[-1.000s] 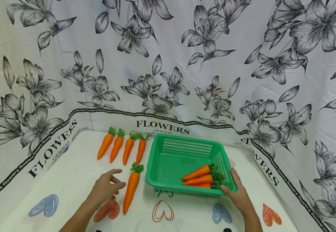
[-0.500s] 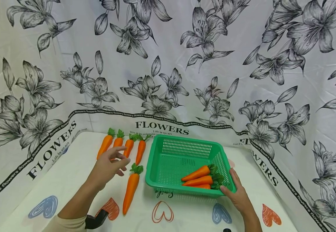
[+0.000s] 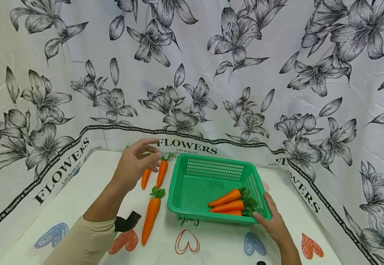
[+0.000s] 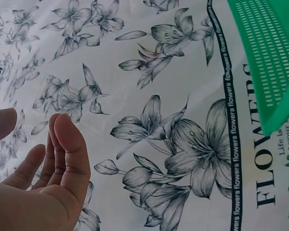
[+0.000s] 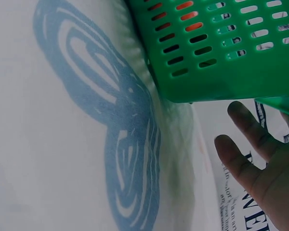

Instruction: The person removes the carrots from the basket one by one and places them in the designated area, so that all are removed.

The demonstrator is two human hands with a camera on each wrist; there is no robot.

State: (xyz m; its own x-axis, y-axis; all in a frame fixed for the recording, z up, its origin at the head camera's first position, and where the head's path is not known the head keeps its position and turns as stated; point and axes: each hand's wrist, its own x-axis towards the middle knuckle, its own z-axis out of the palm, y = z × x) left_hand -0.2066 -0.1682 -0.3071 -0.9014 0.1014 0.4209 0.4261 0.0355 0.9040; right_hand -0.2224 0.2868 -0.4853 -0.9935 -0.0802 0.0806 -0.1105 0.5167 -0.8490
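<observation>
My left hand [image 3: 134,163] is raised above the back-left carrots, fingers loosely bent, holding nothing. It hides most of the carrot row; two carrots [image 3: 162,173] still show beside and below it. One more carrot [image 3: 151,220] lies alone nearer the front, leaves toward the back. The green plastic basket [image 3: 175,184] stands to the right, with several carrots [image 3: 225,198] in its near right corner. At that corner my right hand [image 3: 274,221] holds the rim, thumb over the top edge and fingers along the outer side. The right wrist view shows fingers [image 5: 238,163] below the basket wall.
A white cloth with printed hearts [image 3: 187,241] covers the table. Behind and on both sides hangs a curtain [image 3: 192,110] with black flower drawings. Its lower band sits close behind the basket and the carrot row.
My left hand has moved up and away from beside the lone carrot to over the back row of carrots. The right hand and the basket have stayed in place.
</observation>
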